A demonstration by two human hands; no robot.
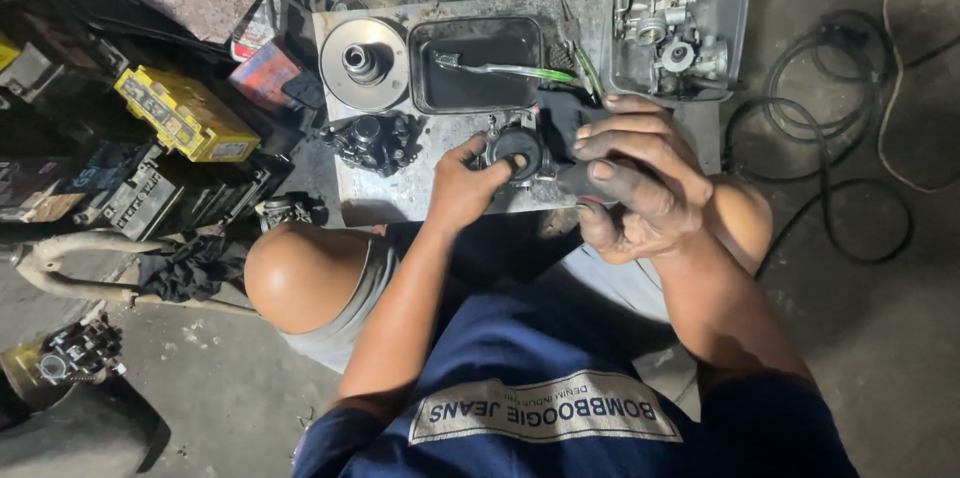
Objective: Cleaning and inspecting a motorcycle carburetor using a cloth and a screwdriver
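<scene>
My left hand grips a round black engine part that rests on a low metal work plate. Raised closer to the camera, my right hand is closed around a dark handle-like tool next to a dark rag, just right of that part. What the tool's tip touches is hidden behind my fingers.
On the plate lie a round pulley disc, a black toothed part and a dark tray holding a green-handled toothbrush. A grey tray holds a carburetor. Batteries stand left, cables lie right.
</scene>
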